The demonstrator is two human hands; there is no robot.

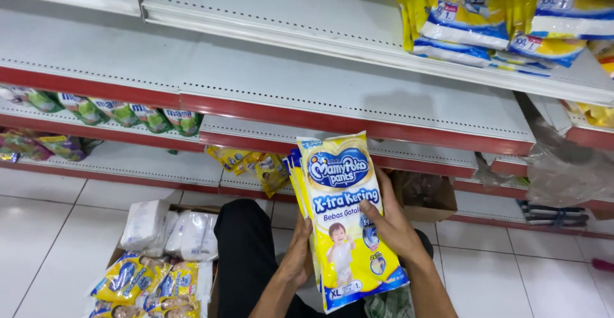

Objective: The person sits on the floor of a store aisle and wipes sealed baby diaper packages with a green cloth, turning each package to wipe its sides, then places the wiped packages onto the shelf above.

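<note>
Both my hands hold a stack of flat yellow and blue diaper packs (345, 222) upright in front of the shelves. My left hand (298, 254) grips the stack's left edge from behind. My right hand (391, 223) wraps the right side, thumb across the front pack. The front pack shows a baby picture. My leg in dark trousers (246, 254) is below.
White metal shelves with red edges (358, 123) stand ahead. More yellow and blue packs (492, 20) lie on the top right shelf. Green pouches (121, 114) line a left shelf. A cardboard box (153, 273) of yellow packs and white bundles sits on the tiled floor.
</note>
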